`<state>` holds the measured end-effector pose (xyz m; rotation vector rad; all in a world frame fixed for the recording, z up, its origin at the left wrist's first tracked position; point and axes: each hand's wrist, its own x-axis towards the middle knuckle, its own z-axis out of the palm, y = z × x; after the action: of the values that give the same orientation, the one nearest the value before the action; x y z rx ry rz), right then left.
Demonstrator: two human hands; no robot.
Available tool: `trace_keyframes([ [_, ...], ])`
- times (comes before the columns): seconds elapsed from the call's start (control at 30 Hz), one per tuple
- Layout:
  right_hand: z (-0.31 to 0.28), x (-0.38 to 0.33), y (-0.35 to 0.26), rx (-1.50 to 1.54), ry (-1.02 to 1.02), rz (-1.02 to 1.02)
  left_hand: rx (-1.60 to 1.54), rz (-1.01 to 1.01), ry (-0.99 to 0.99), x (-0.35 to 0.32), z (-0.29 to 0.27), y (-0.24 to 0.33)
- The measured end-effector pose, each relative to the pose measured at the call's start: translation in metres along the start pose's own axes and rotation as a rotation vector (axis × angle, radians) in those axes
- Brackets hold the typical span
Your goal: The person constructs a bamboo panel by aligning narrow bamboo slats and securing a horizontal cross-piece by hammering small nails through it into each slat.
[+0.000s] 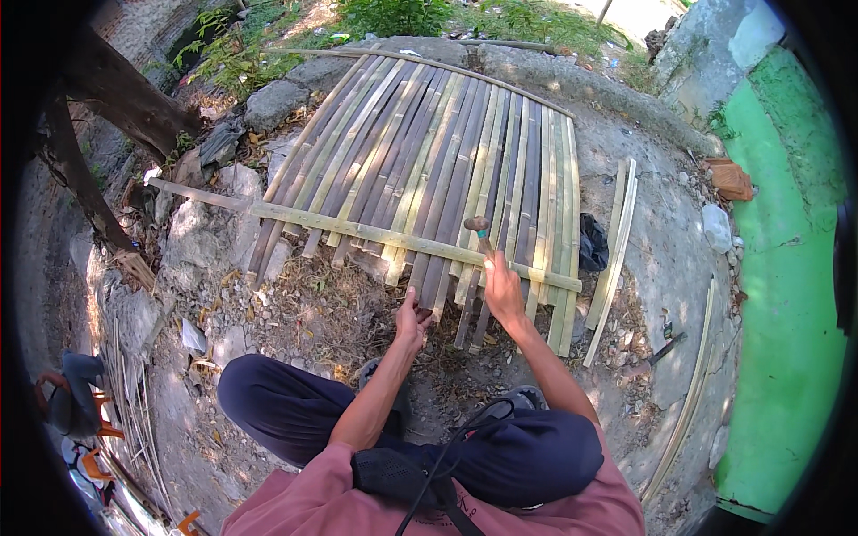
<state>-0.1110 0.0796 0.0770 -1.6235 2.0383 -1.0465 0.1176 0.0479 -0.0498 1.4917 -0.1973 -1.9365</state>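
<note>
The right hand (502,288) is clenched around the handle of a hammer (481,230), its head raised just above the cross slat (375,234) that runs over a panel of bamboo strips (429,152) lying on the stony ground (666,259); the left hand (412,320) pinches the ragged near ends of the strips at the panel's lower edge. Open dirt with dry leaves lies between that edge and the person's knees — room enough for both forearms; loose strips (615,239) rest just beside the panel's right edge, near a green wall (786,268).
</note>
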Motion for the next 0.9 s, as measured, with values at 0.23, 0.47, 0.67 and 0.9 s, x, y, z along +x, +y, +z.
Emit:
trace_keyframes([
  [0.23,0.000,-0.021,0.023,-0.174,-0.130,0.087,-0.018,-0.184,-0.364,-0.033,0.043,-0.032],
  [0.47,0.004,-0.019,0.019,-0.199,-0.220,0.132,0.072,-0.196,-0.415,-0.027,0.032,-0.031],
  [0.67,-0.016,0.002,-0.018,0.038,0.122,0.036,0.111,-0.180,-0.329,-0.025,0.032,-0.024],
  [0.9,0.010,-0.014,0.020,-0.237,-0.253,0.256,0.047,-0.150,-0.342,-0.020,0.040,-0.030],
])
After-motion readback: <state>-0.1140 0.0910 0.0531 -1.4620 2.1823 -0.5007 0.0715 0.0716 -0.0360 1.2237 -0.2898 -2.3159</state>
